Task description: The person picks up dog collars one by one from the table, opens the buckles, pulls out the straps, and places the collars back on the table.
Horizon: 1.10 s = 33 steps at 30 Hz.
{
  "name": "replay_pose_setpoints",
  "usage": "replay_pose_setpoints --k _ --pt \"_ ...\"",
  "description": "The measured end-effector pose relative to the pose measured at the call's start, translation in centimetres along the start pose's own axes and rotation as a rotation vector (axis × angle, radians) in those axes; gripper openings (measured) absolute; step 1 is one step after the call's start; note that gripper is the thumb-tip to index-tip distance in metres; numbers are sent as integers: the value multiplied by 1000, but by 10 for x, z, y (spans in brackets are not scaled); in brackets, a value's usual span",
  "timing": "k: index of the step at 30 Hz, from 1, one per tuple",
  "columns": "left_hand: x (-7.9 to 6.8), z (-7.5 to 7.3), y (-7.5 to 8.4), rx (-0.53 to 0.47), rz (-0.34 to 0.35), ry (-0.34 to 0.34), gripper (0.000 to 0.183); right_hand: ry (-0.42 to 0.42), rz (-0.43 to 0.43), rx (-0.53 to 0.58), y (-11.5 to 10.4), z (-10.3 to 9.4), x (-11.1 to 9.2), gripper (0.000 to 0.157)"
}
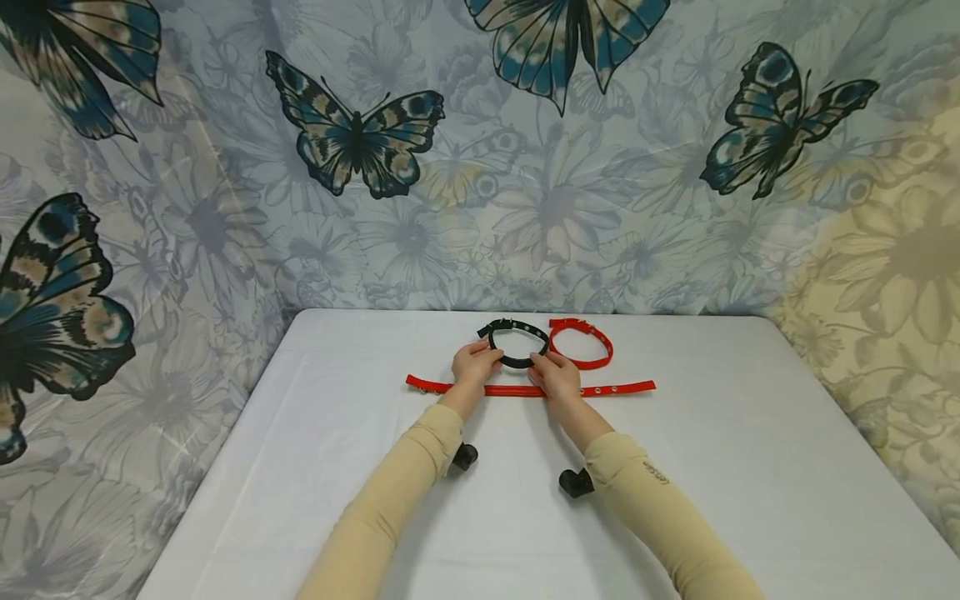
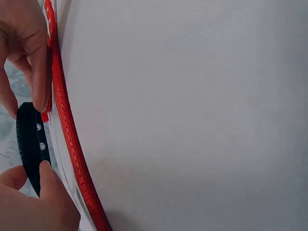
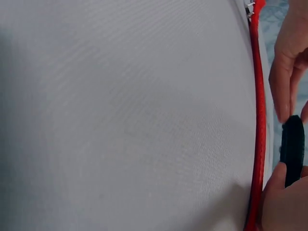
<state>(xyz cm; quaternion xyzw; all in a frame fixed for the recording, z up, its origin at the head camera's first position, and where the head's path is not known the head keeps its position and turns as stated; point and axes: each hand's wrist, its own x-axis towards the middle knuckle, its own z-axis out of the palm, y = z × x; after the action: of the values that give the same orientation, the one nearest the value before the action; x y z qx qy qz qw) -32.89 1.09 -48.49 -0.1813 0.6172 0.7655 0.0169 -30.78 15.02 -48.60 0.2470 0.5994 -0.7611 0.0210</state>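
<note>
Both hands hold a black collar, buckled into a loop with metal eyelets along its band. The left hand pinches its near left side between thumb and fingers, and the right hand pinches its near right side. In the left wrist view, thumb and fingers press the black band from both faces. A straight red collar lies crosswise under the wrists, partly hidden by them. Just right of the black loop lies a red collar closed in a ring.
A white cloth covers the table, whose far edge runs close behind the collars. Beyond it hangs a butterfly-patterned backdrop. Small black devices are strapped under both wrists.
</note>
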Motion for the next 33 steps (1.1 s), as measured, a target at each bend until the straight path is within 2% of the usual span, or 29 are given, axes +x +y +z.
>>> replay_pose_setpoints --k 9,17,24,33 --pt "-5 -10 2 -13 -14 -102 45 -81 40 31 -8 -8 -12 61" --pt "-16 -23 5 -90 -109 -194 46 -168 55 29 -7 -19 -22 62" --pt "-28 -34 6 -72 -124 -247 52 -207 58 42 -1 -23 -33 62" --pt "-39 -50 2 -90 -182 -295 53 -249 55 -51 3 -30 -49 58"
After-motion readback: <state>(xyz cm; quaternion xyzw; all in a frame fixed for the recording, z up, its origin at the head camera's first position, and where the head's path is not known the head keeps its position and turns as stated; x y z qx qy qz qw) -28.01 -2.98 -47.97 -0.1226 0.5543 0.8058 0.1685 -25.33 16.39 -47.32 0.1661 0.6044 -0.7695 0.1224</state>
